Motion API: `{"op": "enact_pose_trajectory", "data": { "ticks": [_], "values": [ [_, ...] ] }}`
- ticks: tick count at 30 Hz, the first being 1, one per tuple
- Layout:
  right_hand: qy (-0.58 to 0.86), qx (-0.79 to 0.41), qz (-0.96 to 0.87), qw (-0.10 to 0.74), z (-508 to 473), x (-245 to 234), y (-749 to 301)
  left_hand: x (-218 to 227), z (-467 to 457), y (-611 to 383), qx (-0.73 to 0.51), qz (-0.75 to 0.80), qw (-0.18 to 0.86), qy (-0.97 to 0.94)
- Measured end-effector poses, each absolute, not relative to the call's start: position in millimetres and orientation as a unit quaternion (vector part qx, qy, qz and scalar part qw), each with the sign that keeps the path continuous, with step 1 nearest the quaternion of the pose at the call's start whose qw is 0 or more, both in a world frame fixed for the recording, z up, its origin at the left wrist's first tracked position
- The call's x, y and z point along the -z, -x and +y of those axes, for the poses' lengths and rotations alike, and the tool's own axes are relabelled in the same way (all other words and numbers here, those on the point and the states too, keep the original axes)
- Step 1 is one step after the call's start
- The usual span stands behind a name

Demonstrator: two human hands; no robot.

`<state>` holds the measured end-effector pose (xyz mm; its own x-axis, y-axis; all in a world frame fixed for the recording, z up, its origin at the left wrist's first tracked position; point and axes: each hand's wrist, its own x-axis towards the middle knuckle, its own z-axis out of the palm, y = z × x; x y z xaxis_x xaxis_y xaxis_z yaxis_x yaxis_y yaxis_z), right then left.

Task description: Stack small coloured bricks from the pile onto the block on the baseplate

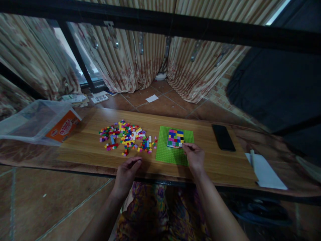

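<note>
Here we are over one long brown wood-grain tabletop [220,169], running left to right before us, and at its left end sits one clear plastic bin [37,130] with an orange label. Next down in size, a spread of small multicoloured plastic bricks [127,135], too many and too tightly packed for us to count. Right of it lies one flat green studded plastic baseplate [170,155], its edges roughly in line with the table's, and over at the far right, one white sheet of paper [267,172]. Our two bare hands are in play! The left hand [128,170] hovers by the near edge, fingers curled, thumb and forefinger close together; we can't tell whether anything small sits between them. The right hand [195,155] reaches over the baseplate, its fingertips drawn in narrow, and again we cannot make out a brick in the pinch. One black rectangular phone [223,138] lies beyond it, long axis running away from us, far end leaning left. And there's the centrepiece: one low, squarish multicoloured brick block [176,138] on the far half of the baseplate, no clear long axis, sides squared to the plate, its near right corner right at our right fingertips.
</note>
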<state>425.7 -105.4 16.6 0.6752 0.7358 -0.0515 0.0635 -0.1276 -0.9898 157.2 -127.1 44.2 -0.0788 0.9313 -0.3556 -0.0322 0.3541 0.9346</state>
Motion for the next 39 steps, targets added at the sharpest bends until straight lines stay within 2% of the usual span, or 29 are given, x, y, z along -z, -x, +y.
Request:
{"op": "enact_pose_trajectory", "data": {
  "ticks": [7,13,18,22,26,33,39],
  "values": [
    [0.682,-0.306,-0.271,0.607,-108.5,-18.3,-424.0,-42.6,-123.5,-157.8,-0.437,0.592,0.556,-0.386],
    [0.677,-0.264,-0.247,0.642,-124.9,-10.4,-423.0,-39.7,-115.2,-151.8,-0.433,0.598,0.538,-0.407],
    [0.715,-0.173,-0.391,0.554,-129.6,-8.6,-422.1,-35.0,-93.1,-146.6,-0.431,0.607,0.476,-0.469],
    [0.740,-0.089,-0.507,0.432,-125.4,-8.7,-414.5,-36.4,-68.2,-143.5,-0.397,0.608,0.337,-0.599],
    [0.761,-0.051,-0.542,0.354,-129.0,0.7,-404.6,-38.3,-54.1,-143.6,-0.324,0.620,0.210,-0.683],
    [0.750,-0.048,-0.573,0.327,-139.6,14.2,-413.9,-37.9,-54.6,-151.7,-0.206,0.633,0.137,-0.733],
    [0.744,-0.062,-0.580,0.327,-149.5,17.8,-432.3,-33.7,-55.6,-145.3,-0.235,0.602,0.121,-0.754]
  ]
}}
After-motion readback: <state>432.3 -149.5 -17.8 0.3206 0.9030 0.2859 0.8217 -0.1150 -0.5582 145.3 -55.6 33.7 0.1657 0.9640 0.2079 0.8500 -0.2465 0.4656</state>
